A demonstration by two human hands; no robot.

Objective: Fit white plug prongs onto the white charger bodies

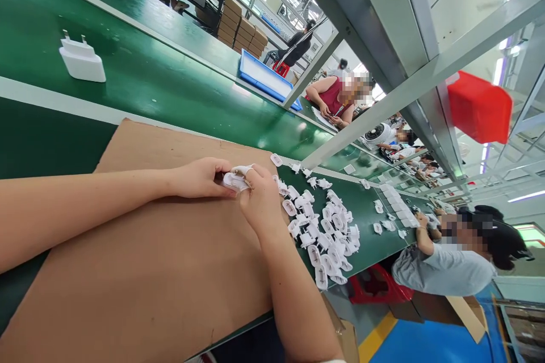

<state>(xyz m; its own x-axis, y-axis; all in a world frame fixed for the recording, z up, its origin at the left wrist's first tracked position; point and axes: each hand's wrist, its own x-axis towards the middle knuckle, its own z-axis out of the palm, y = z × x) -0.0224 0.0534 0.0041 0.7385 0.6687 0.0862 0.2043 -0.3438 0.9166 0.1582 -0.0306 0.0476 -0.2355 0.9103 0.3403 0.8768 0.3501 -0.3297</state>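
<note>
My left hand (203, 177) is closed on one end of a small white plug housing (235, 181), held just above the cardboard sheet (183, 261). From the other side, my right hand (263, 197) pinches the same piece, its fingers bent over it. Something whitish shows at the right fingertips; whether it is part of the housing or a finger cover I cannot make out. Right of my right hand lies a loose pile of white plug housings (326, 238), several with open hollow sides and some with pins showing.
A white two-pin charger (83, 59) stands on the green conveyor belt (170, 74) beyond the cardboard. A blue tray (268, 79) sits farther along. At right, a co-worker (443, 272) in a grey shirt sits by a row of white pieces (398, 206). A metal frame (383, 108) crosses overhead.
</note>
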